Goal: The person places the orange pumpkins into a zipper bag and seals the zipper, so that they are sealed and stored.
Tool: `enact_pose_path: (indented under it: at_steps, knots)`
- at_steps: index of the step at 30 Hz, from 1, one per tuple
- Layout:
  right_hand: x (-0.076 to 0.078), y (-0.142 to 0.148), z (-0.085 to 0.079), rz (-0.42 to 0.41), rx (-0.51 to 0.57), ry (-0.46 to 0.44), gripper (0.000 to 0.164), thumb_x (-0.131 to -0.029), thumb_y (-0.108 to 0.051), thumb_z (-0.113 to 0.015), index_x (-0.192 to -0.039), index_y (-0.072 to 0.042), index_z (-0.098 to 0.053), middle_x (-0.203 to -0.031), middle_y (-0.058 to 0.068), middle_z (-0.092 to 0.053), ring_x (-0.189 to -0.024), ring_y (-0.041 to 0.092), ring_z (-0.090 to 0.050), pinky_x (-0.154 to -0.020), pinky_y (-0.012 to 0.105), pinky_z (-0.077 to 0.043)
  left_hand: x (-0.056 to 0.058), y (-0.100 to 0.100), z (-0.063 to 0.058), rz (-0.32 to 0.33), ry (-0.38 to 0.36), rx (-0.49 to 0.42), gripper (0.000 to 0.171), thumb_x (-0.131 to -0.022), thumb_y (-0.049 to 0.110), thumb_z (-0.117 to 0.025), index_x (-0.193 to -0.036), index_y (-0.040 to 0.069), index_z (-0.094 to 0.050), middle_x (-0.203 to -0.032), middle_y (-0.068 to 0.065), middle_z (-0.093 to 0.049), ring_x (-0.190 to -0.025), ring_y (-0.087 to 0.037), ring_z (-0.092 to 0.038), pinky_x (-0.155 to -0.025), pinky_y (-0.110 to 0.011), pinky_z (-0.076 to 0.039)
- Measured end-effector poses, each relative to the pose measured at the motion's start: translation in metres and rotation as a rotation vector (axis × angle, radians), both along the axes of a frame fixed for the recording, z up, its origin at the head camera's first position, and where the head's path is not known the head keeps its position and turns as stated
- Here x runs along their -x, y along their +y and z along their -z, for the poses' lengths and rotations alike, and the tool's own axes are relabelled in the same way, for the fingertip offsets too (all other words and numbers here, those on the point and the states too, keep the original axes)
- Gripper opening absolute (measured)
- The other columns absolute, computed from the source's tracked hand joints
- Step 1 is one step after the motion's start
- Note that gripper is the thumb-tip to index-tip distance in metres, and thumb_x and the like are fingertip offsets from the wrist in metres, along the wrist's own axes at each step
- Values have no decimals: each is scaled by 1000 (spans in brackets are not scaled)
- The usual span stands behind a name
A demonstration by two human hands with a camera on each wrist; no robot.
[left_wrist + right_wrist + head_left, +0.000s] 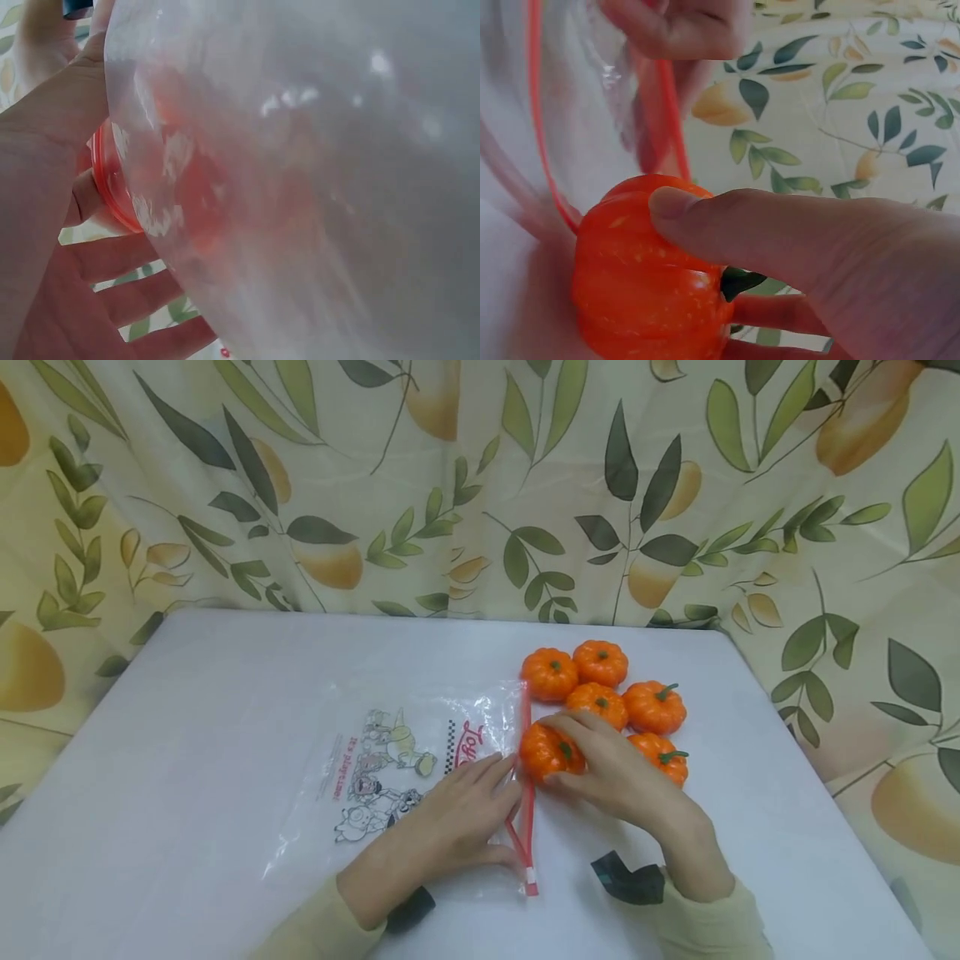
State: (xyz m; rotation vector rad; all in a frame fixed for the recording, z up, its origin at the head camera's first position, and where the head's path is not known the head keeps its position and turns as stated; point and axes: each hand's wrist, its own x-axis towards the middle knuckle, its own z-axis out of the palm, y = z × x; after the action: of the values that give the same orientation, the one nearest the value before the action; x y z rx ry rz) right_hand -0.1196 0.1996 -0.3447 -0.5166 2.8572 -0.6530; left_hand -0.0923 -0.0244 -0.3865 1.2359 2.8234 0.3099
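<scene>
A clear plastic zip bag (442, 718) printed with cartoon figures lies flat, its red-edged mouth to the right. My left hand (465, 814) pinches the upper layer at that mouth, where the red zip strips (519, 835) stand apart. In the left wrist view the bag's film (315, 225) hides part of the scene. My right hand (622, 777) grips a small orange toy pumpkin (549, 758) with a green stem, right at the bag's mouth. Up close, the right thumb (697, 217) presses on the pumpkin (645, 292), its stem toward the palm.
Several more orange pumpkins (655, 707) stand in a cluster behind and to the right of my right hand. All of it is on a white table (172, 760). A leaf-and-fruit patterned curtain (480, 527) hangs behind the far edge.
</scene>
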Motion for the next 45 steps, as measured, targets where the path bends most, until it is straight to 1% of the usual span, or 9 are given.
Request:
enact_pose_path:
  at_steps: [6, 10, 16, 22, 28, 31, 35, 39, 45]
  knots:
    - [5, -4, 7, 5, 58, 18, 66, -82, -19, -81, -141, -14, -50, -141, 8, -52, -131, 30, -48, -104, 56, -48, 3, -2, -6, 33, 54, -72, 62, -76, 65, -71, -110, 17, -54, -146, -9, -52, -140, -24, -46, -116, -40, -39]
    - [9, -5, 14, 27, 84, 38, 70, -82, -18, -81, -142, -10, -46, -141, 10, -52, -130, 31, -49, -102, 54, -50, 6, -3, -9, 27, 43, -110, 58, -75, 64, -73, -106, 18, -54, -138, -5, -59, -136, -21, -50, -114, -38, -42]
    - [12, -1, 20, 29, 110, -22, 69, -83, -18, -80, -142, -9, -46, -141, 10, -54, -132, 33, -49, -105, 57, -47, 9, -3, -12, 16, 19, -138, 56, -74, 62, -74, -100, 18, -51, -142, -8, -56, -129, -21, -55, -110, -35, -46]
    - [16, -2, 26, -15, 203, -22, 67, -84, -14, -79, -143, -14, -48, -146, 6, -52, -137, 30, -46, -108, 55, -44, 8, -5, -12, 52, 56, -146, 57, -75, 60, -74, -103, 16, -52, -138, -7, -56, -113, -19, -58, -104, -29, -50]
    - [21, -13, 37, 49, 322, -28, 70, -83, -21, -81, -141, -11, -43, -143, 7, -51, -134, 30, -49, -108, 50, -46, 6, -7, -14, 68, 50, -145, 57, -76, 59, -73, -102, 13, -53, -149, -12, -49, -136, -24, -51, -114, -37, -41]
    - [23, -17, 43, 98, 395, -62, 67, -83, -19, -80, -138, -13, -42, -144, 8, -49, -136, 32, -48, -109, 51, -45, 5, -9, -16, 69, 29, -126, 58, -76, 59, -73, -104, 13, -53, -154, -13, -44, -141, -25, -46, -115, -38, -39]
    - [25, -20, 51, 139, 481, -129, 64, -87, -17, -77, -139, -17, -40, -150, 6, -43, -140, 34, -44, -110, 51, -43, 5, -12, -18, 87, 40, -131, 59, -76, 60, -72, -106, 12, -53, -153, -13, -46, -141, -25, -46, -116, -38, -38]
    - [26, -17, 57, 116, 517, -174, 65, -88, -21, -75, -142, -22, -39, -152, 3, -40, -142, 32, -42, -111, 50, -41, 7, -14, -19, 95, 75, -178, 58, -74, 61, -73, -96, 13, -49, -149, -13, -50, -132, -24, -54, -111, -32, -45]
    - [25, -13, 57, 93, 534, -144, 58, -89, -22, -75, -138, -25, -45, -144, 0, -49, -136, 28, -50, -110, 49, -44, 8, -18, -21, 76, 49, -214, 57, -74, 58, -74, -99, 13, -50, -151, -12, -48, -126, -21, -58, -99, -27, -53]
